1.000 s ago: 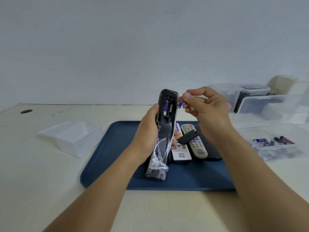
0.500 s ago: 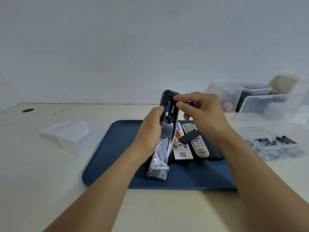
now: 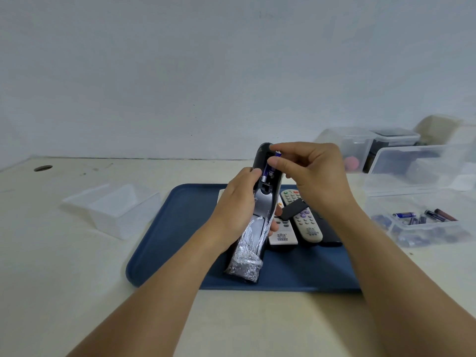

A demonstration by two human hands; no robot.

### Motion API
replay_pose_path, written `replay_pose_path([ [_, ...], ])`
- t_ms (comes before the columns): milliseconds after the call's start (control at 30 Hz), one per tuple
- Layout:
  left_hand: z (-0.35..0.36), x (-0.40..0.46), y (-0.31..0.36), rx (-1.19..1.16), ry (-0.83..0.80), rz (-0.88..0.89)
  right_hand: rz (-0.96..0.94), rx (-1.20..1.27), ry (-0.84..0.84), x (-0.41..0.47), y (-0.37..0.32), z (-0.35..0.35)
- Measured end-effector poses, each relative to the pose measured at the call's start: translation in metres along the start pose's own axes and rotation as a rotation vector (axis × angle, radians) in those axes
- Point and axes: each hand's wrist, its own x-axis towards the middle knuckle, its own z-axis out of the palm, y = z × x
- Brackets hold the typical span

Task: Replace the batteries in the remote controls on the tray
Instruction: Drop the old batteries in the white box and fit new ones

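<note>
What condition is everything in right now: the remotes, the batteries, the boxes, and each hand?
Black remote: held upright, battery compartment open, foil-like wrap at its lower end.
Battery: pinched at the open compartment, not fully seated.
Left hand: grips the black remote.
Right hand: pinches the battery.
Battery cover: off, lying on the grey remote.
Blue tray: flat on the table, holding remotes.
Battery box: open, batteries inside.
Small clear tub: open.

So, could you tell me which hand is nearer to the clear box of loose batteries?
Right. The right hand is up at the black remote, on the side towards the battery box; the left hand grips the remote's far side, further from it.
</note>
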Motion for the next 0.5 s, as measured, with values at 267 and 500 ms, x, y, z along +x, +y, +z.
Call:
replay_pose_path([
  [267,0.003,-0.003,0.001,-0.049,0.000,0.002,-0.057,-0.156,0.107,-0.005,0.002,0.008],
  [500,0.004,-0.004,0.000,-0.112,0.069,-0.003,-0.163,-0.284,0.098,-0.005,0.009,0.017],
])
